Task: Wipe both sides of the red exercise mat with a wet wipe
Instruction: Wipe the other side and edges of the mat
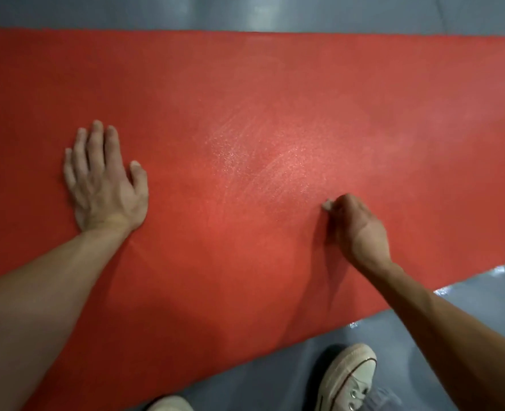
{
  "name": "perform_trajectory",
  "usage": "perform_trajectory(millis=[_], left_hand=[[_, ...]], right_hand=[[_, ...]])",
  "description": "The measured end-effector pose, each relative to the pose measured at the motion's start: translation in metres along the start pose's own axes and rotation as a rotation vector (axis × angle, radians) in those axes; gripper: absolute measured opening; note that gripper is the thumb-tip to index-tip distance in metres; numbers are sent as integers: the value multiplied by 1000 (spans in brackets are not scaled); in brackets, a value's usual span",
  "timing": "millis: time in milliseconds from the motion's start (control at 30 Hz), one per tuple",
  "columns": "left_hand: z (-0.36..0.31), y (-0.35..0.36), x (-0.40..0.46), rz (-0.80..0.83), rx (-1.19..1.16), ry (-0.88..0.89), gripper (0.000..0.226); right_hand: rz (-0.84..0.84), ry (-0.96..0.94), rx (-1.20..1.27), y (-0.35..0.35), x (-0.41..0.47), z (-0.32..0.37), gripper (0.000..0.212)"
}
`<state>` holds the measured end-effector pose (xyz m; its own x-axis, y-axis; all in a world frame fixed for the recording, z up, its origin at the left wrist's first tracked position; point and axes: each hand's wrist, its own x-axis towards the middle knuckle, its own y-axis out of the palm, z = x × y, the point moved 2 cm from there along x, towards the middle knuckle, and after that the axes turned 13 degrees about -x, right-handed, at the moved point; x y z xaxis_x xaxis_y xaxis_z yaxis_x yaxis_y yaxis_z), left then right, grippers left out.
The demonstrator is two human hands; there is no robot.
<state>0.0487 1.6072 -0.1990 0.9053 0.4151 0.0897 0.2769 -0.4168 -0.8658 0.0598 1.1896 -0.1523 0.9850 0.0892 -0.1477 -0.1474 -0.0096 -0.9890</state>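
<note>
The red exercise mat [245, 114] lies flat across the grey floor [275, 13], its pebbled face streaked with damp sheen near the middle; it looks thin, soft and floppy, light enough to flip by lifting the near long edge. The left hand [103, 179] presses flat, fingers straight and together, while the right hand [355, 223] bunches a small wet wipe [327, 204] (barely showing) in curled fingers.

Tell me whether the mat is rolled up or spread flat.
Spread flat. The mat lies unrolled on the grey floor, the left hand pressing it, no curl visible.
</note>
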Motion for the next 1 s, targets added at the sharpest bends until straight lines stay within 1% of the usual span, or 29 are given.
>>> perform_trajectory(millis=[33,67,100,133,167,200,267,300,333,367,433,467,567,633,700,800,867,933,1000], left_hand=[[0,1,-1,2,-4,0,64],[0,1,-1,6,-7,-4,64],[0,1,-1,9,-11,-5,64],[1,2,-1,11,-17,-4,64],[1,2,-1,11,-24,-1,64],[1,3,-2,9,-28,0,63],[4,3,-3,9,-28,4,63],[4,4,-3,15,-31,8,64],[5,4,-3,32,-36,9,65],[6,4,-1,59,-42,16,66],[7,0,6,172,-32,34,66],[7,-4,11,264,-15,22,66],[8,-24,30,595,100,-68,77],[-11,-44,29,799,141,-68,73],[-42,-63,10,946,44,-29,64],[-94,-85,-26,1085,-151,41,50],[-133,-103,-37,1069,-294,146,37],[-178,-127,-40,1033,-451,198,22],[-225,-156,-39,1037,-609,248,9]], right_hand=[[-18,133,-7,-1,-3,-12,23],[-16,212,6,1,-11,-14,22],[-1,240,45,3,-23,-6,16],[12,213,83,7,-40,10,8],[19,140,130,10,-58,29,3],[49,31,175,13,-78,53,4],[169,-225,201,18,-117,94,3],[226,-320,188,16,-131,108,3],[274,-344,177,13,-140,116,10],[307,-314,181,8,-143,117,17],[312,-226,181,-3,-138,104,25],[287,-194,190,-10,-134,91,26],[242,-115,214,-41,-114,60,29],[193,-58,207,-72,-102,43,28],[164,-2,220,-108,-93,31,27],[123,59,276,-163,-85,21,23],[125,65,318,-201,-78,19,15],[133,72,369,-239,-74,18,8],[141,72,478,-277,-70,21,6]])
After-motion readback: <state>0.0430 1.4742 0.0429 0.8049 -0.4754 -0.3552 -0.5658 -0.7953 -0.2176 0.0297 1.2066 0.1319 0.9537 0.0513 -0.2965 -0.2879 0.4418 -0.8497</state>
